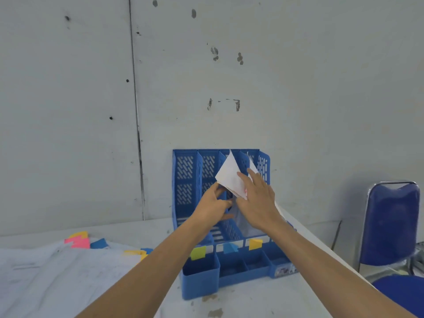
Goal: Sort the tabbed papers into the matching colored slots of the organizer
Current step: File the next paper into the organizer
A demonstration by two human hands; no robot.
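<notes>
I hold one thin white paper (229, 175) up at the blue organizer (185, 175). The organizer stands by the right edge of the bench (252, 301) with its back to the wall. The paper is tipped up on one corner over the middle slots and is not down inside yet.

My left hand (214, 204) has its fingers (216, 188) curled and seems to pinch the bottom corner of the paper. My right hand (258, 203) lays its fingers (244, 181) almost straight on the front of the sheet. I cannot see that thumb. A bit of pink shows at the paper's edge by that hand, and I think it is the tab.

The paper is very light and floppy. I think it will bend and catch on the slot walls. It seems best to hold it by two edges and keep it flat. I should not pull on the little tab, because it could tear off.

More tabbed papers lie in a pile (57, 267) by the left edge of the bench
</notes>
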